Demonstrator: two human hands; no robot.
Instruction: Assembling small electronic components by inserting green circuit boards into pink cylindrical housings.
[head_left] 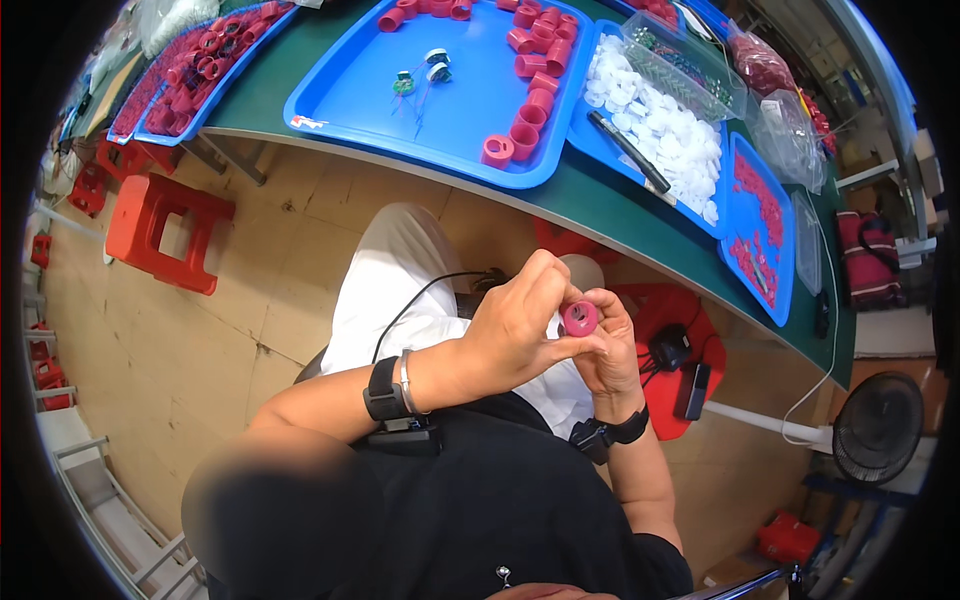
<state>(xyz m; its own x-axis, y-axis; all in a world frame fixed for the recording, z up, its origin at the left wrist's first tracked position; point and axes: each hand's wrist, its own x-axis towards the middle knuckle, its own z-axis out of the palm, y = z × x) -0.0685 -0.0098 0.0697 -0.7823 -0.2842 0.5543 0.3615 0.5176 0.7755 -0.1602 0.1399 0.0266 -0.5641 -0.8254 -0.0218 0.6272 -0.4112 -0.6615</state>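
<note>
Over my lap, both hands are closed around one small dark-pink plastic cylinder (580, 319), its round opening turned upward. My left hand (508, 325) grips it from the left, with the thumb under its near side and the fingers bent above it. From the right, my right hand (608, 350) curls its fingers around the other side. Something small shows inside the opening, too tiny to make out. On the table ahead, a large blue tray (345, 110) carries several similar red cylinders (540, 95) and some small green circuit boards with wires (403, 84).
Right of the large tray, another blue tray holds white plastic discs (665, 140) and a black marker pen (630, 150). A smaller blue tray (765, 290) has little red parts. Red stools (165, 235) stand at left. A black fan (877, 427) is at lower right.
</note>
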